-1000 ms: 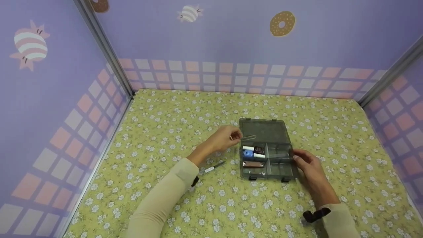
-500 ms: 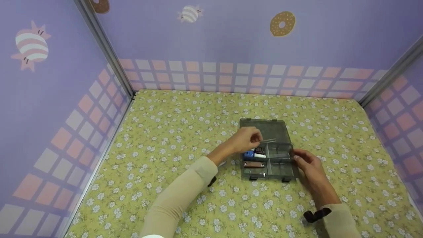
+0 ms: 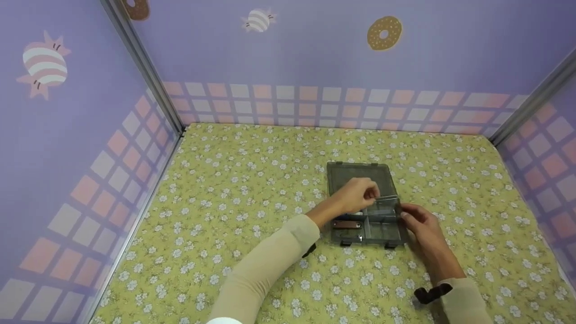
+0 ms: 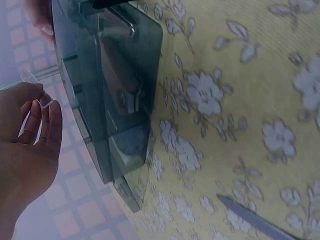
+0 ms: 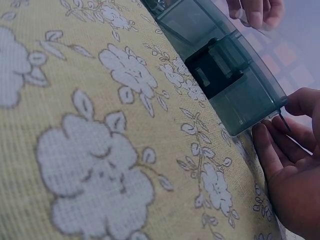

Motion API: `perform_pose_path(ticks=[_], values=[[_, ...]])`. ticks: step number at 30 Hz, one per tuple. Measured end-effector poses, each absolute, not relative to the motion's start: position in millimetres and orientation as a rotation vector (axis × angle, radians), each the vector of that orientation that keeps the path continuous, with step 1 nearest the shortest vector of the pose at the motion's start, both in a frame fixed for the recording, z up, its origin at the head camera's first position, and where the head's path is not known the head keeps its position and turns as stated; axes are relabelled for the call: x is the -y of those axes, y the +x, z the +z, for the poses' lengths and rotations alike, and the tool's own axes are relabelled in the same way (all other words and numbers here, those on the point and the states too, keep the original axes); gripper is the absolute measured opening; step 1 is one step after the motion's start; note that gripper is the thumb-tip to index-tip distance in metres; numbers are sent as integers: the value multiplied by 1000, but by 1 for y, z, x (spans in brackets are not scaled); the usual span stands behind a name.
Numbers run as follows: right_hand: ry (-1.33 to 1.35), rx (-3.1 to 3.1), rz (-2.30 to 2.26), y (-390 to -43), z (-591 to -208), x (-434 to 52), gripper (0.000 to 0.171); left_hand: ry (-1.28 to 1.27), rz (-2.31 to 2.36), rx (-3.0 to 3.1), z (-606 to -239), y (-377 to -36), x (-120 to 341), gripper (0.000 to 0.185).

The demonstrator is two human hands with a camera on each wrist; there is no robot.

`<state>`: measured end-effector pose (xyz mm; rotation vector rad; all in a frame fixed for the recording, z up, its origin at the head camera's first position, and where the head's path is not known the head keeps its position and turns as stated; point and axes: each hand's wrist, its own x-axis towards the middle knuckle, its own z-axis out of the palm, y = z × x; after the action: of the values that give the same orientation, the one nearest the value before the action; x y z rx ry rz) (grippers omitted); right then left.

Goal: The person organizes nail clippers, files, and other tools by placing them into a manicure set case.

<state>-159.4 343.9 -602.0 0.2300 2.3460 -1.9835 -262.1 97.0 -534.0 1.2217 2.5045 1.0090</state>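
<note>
A yellow flowered cloth [image 3: 252,189] covers the table inside lilac walls [image 3: 315,54]. On it lies an open smoky-grey compartment box [image 3: 364,204], lid flat behind the tray. The left hand [image 3: 355,194] hovers over the tray's far compartments, pinching a thin clear strip [image 3: 386,197] between thumb and fingertips [image 4: 47,112]; what the strip is stays unclear. It hides the tray's far left compartment. The right hand [image 3: 418,220] grips the box's right edge with curled fingers [image 5: 300,102]. Only the head view shows a brown bar [image 3: 346,223] in a near compartment; only the left wrist view shows a grey pen tip [image 4: 260,220] on the cloth.
</note>
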Motion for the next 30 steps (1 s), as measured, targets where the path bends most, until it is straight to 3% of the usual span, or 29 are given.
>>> perform_pose_path(ticks=[17,30], values=[[216,-2322,-2025,-160,-602,-345,49,1143,998,-2513,-545,-262,-111,10],[279,-2326,-1989,-161,-604,-346,48,1093,1058,-2509,-535,-263,-84,26]])
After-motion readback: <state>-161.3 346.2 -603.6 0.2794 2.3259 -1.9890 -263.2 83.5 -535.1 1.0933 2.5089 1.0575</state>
